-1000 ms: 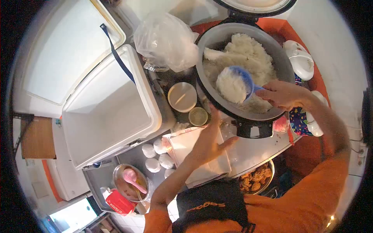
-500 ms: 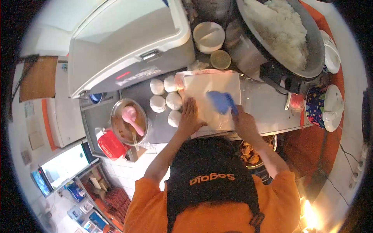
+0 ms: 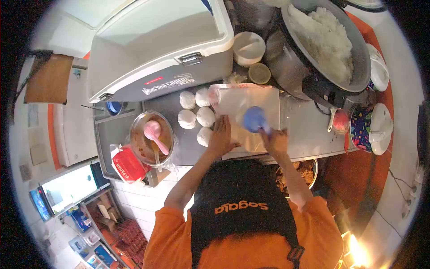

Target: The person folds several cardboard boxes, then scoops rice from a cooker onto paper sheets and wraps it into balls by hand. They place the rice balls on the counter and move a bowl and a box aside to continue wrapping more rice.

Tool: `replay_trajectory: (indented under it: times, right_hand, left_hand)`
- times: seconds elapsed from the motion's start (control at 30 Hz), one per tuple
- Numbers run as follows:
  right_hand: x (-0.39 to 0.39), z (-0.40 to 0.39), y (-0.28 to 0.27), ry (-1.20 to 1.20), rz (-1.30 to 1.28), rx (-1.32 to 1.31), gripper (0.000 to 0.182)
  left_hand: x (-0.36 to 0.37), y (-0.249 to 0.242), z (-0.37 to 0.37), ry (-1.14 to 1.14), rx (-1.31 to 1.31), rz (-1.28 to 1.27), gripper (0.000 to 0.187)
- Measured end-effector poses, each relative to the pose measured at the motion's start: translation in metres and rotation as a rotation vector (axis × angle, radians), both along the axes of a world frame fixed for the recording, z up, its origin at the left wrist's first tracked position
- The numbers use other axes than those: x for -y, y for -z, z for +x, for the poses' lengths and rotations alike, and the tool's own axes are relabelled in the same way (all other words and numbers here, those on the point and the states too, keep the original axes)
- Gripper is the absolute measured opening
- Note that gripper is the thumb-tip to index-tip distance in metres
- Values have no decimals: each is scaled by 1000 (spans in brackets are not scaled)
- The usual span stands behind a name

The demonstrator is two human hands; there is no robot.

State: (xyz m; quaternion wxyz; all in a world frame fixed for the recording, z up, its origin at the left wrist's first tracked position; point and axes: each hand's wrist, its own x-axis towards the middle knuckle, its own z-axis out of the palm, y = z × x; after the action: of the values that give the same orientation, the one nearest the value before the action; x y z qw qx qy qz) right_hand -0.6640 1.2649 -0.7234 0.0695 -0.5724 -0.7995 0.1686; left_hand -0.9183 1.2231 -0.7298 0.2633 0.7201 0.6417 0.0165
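We see the counter (image 3: pixel 309 134) crowded along its far edge: a grey cooler box (image 3: pixel 156 49) with its lid raised takes the far left, and a big rice cooker (image 3: pixel 331 49) full of white rice takes the far right, with a small round lid (image 3: pixel 247 47) and a little dish (image 3: pixel 260 73) between them. The only open room is the bare strip of counter to the right of the paper, running toward the right edge, where a patterned jug (image 3: pixel 365 127) stands.

Near the front edge lies a stack of white wrapping paper (image 3: pixel 248 105). Our left hand (image 3: pixel 221 139) lies flat and spread on the paper's near left corner, holding nothing. Our right hand (image 3: pixel 275 140) is closed around the handle of a blue rice scoop (image 3: pixel 255 119), whose round bowl is turned down over the middle of the paper, touching or just above it; we cannot tell which.

Just left of the paper sit five white wrapped rice balls (image 3: pixel 197 114), packed close. Further left, a steel bowl (image 3: pixel 150 139) with a pink spoon (image 3: pixel 154 134) sits at the front left corner.
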Motion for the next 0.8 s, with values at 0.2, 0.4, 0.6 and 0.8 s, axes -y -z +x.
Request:
replay_trajectory:
  times: [0.2,0.4,0.6,0.8]
  right_hand:
    - [-15,130,33,334,34,127,46]
    - [-14,74,-10,39,383,-69,66]
    - [19,23,-3,-657,115,-7,47]
    - [-34,16,-3,-273,-84,-359,30]
  left_hand:
    - [62,37,8,233,-80,209,77]
    - [73,53,2,394,-24,333,43]
    - [52,21,6,0,93,94,29]
    - [4,-8,-26,-109,399,203,20]
